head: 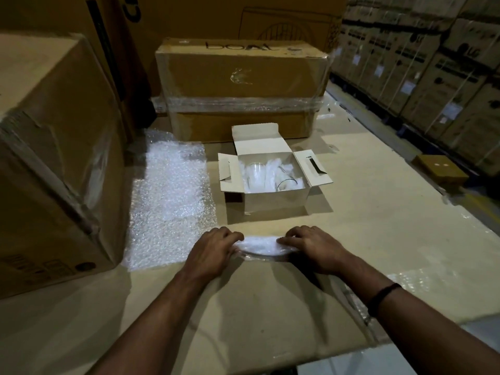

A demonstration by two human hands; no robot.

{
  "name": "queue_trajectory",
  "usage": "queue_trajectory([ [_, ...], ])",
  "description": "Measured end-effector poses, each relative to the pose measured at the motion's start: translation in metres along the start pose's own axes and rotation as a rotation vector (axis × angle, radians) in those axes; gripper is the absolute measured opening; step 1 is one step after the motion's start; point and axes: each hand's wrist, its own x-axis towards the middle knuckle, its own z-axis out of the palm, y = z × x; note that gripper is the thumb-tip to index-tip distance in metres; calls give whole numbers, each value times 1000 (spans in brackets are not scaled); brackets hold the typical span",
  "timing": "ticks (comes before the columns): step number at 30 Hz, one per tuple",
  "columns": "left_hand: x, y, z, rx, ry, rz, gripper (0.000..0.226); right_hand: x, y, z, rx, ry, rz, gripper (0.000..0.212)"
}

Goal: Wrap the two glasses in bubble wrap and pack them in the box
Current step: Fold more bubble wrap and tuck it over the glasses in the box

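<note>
A small white box (273,200) stands open in the middle of the cardboard work surface, flaps spread. Inside it lies a glass (286,182) in bubble wrap, its rim showing. In front of the box, a bubble-wrapped bundle (259,245) lies sideways on the surface; what it contains is hidden by the wrap. My left hand (213,249) grips its left end with curled fingers. My right hand (311,246) grips its right end the same way. A loose sheet of bubble wrap (170,201) is spread flat to the left of the box.
A large brown carton (54,158) stands close on the left. A film-wrapped carton (240,85) sits right behind the white box. Stacked cartons (433,63) line the right side, with a small brown box (441,167) on the floor. The work surface edge runs along the right.
</note>
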Motion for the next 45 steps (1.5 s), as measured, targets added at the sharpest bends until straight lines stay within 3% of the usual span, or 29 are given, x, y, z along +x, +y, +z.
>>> queue_trajectory([
  [3, 12, 10, 0, -33, 43, 31, 21, 9, 18, -10, -39, 44, -69, 38],
  [7, 42, 23, 0, 94, 210, 84, 22, 28, 61, -46, 16, 277, -62, 52],
  [10, 65, 38, -1, 170, 306, 42, 24, 48, 91, -79, -49, 341, -85, 45],
  [14, 97, 66, -5, 164, 303, -1, 29, 80, 119, -110, -150, 378, -68, 37],
  [20, 152, 103, 1, 106, 180, -206, 39, 134, 148, -125, -197, 309, -10, 29],
  [29, 198, 121, 7, 4, -98, -209, 24, 167, 153, -115, -395, 75, -160, 19],
  [35, 212, 127, 8, 35, -336, -275, 45, 183, 145, -115, -512, -250, -118, 28],
  [42, 216, 133, 6, 129, -444, -290, 67, 194, 128, -117, -591, -563, -24, 35],
  [45, 210, 130, 2, 84, -413, -283, 73, 194, 122, -121, -545, -603, -23, 34],
])
